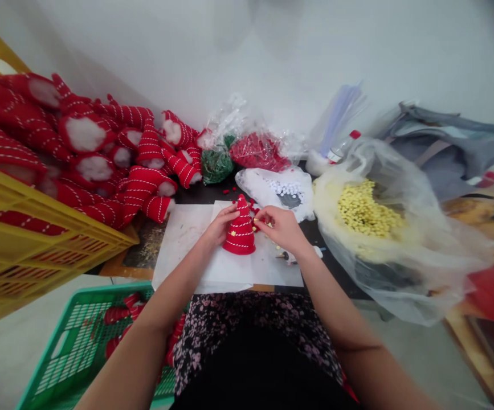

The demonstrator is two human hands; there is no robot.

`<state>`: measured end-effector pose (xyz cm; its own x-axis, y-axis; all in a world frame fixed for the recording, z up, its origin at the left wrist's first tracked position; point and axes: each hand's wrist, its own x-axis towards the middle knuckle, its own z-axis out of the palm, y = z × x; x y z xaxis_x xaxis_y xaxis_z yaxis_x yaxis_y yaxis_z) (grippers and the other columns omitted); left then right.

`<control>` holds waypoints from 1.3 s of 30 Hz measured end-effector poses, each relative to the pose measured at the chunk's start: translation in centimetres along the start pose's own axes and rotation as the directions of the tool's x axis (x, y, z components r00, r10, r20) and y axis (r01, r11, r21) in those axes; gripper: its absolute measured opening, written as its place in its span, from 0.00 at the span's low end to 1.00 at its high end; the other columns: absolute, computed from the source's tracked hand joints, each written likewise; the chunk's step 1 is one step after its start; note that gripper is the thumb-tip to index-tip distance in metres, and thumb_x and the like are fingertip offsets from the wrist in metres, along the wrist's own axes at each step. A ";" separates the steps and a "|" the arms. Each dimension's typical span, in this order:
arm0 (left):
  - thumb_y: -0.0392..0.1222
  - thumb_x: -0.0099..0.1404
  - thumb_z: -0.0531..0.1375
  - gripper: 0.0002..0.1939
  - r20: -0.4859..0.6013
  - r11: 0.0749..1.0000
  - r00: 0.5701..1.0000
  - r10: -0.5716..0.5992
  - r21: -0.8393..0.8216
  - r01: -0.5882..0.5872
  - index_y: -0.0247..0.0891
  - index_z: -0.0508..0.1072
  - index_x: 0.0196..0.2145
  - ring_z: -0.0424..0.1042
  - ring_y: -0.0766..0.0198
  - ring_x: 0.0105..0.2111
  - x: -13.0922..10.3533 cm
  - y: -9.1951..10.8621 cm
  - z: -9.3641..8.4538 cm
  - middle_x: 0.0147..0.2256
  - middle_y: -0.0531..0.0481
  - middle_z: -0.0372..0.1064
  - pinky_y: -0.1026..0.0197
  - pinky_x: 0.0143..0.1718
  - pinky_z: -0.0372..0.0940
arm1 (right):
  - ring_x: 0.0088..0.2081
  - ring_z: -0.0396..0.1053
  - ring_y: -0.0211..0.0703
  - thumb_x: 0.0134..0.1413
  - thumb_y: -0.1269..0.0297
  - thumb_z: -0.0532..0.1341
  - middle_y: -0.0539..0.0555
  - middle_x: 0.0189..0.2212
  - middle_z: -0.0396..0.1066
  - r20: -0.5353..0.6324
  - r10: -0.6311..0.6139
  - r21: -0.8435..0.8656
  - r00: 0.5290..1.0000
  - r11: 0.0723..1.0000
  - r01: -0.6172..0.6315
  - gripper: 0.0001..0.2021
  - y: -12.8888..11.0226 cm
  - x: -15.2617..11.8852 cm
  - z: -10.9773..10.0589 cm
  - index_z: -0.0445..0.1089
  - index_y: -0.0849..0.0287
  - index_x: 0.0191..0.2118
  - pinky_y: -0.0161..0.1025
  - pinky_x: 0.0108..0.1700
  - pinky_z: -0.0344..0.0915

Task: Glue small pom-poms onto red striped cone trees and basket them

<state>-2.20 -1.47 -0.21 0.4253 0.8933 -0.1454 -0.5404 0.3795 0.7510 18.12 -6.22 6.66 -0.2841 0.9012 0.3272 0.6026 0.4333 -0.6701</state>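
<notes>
A red cone-shaped cloth hat (241,232) with white stitched stripes stands over the white paper (187,239), a small yellow star on its lower left. My left hand (222,223) is closed on the hat's left side. Just right of the hat, my right hand (277,226) pinches a small yellow piece (256,220), seemingly a star, between thumb and fingers. Small red pieces and a few yellow ones lie behind and under that hand. A glue gun (287,257) lies by my right wrist, partly hidden by the forearm.
Stuffed red striped cones (144,188) pile up at left beside a yellow crate (37,239). A green basket (76,341) with red pieces stands below. Behind the paper are bags of green pieces (216,165), red pieces (258,151) and white pieces (287,191). Yellow pieces (368,210) fill a bag at right.
</notes>
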 end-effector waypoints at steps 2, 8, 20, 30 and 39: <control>0.38 0.51 0.73 0.25 0.003 1.000 1.000 0.004 -0.005 -0.004 0.33 0.80 0.49 0.81 0.54 0.39 0.0 -0.1 -0.1 0.42 0.42 0.83 0.56 0.46 0.71 | 0.31 0.72 0.42 0.58 0.69 0.64 0.51 0.33 0.79 -0.044 -0.016 0.032 0.999 0.999 0.017 0.03 -0.6 0.6 0.5 0.75 0.56 0.34 0.38 0.39 0.67; 0.38 0.50 0.74 0.25 0.042 1.000 0.999 0.007 -0.019 -0.006 0.33 0.81 0.47 0.82 0.54 0.38 0.2 -0.1 -0.3 0.42 0.42 0.83 0.56 0.46 0.71 | 0.31 0.72 0.42 0.60 0.70 0.65 0.52 0.34 0.78 -0.108 -0.092 0.036 0.990 0.995 0.096 0.03 -0.4 1.2 1.9 0.77 0.56 0.35 0.39 0.39 0.68; 0.37 0.51 0.73 0.24 0.059 1.000 0.998 0.005 -0.012 -0.004 0.33 0.81 0.47 0.81 0.55 0.38 0.1 0.0 -0.3 0.41 0.42 0.82 0.56 0.47 0.70 | 0.38 0.78 0.46 0.63 0.67 0.65 0.55 0.38 0.81 -0.142 -0.131 0.101 0.981 0.984 0.146 0.06 1.4 1.4 3.0 0.82 0.55 0.39 0.41 0.42 0.73; 0.34 0.51 0.72 0.23 -0.044 0.996 0.999 -0.032 -0.086 0.028 0.34 0.81 0.47 0.80 0.58 0.35 0.2 -0.1 -0.7 0.39 0.45 0.83 0.57 0.42 0.72 | 0.47 0.79 0.54 0.60 0.74 0.59 0.64 0.44 0.83 -0.178 0.426 -0.390 0.887 0.797 -0.461 0.15 11.4 6.0 -3.6 0.83 0.64 0.46 0.45 0.54 0.70; 0.33 0.52 0.72 0.21 -0.032 0.997 0.999 -0.011 -0.082 0.009 0.34 0.81 0.45 0.80 0.57 0.34 0.2 -0.2 -0.9 0.38 0.46 0.83 0.56 0.44 0.71 | 0.48 0.79 0.56 0.52 0.80 0.61 0.64 0.41 0.83 -0.068 0.454 -0.401 0.888 0.803 -0.441 0.12 12.0 7.5 -2.0 0.82 0.63 0.37 0.44 0.54 0.69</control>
<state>-2.66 -1.17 -0.95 0.4078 0.8962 -0.1747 -0.5946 0.4058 0.6941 24.69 5.67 2.43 0.0720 0.9969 0.0312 0.9084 -0.0527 -0.4148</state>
